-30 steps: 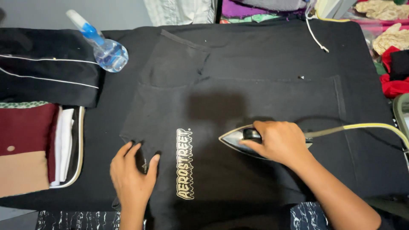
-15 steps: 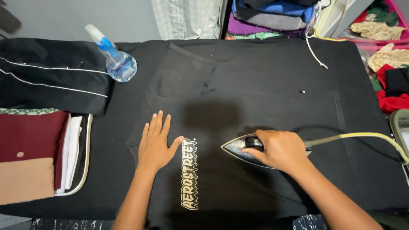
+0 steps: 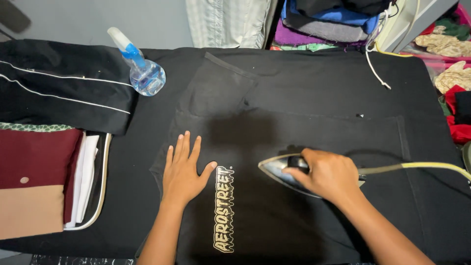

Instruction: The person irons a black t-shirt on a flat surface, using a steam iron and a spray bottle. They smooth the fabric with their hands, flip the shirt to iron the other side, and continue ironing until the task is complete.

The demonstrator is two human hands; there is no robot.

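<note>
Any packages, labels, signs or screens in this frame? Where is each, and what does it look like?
Printed logo: on the black garment, between left hand and iron; vertical strip of cream outlined lettering.
Spray bottle: upper left, clear with blue-white nozzle; no label visible.
No signs or screens.

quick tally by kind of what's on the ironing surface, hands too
hands: 2, left hand flat on the black t-shirt, right hand gripping the iron
irons: 1
t-shirts being ironed: 1
spray bottles: 1
folded clothes stack: 1
total: 6
</note>
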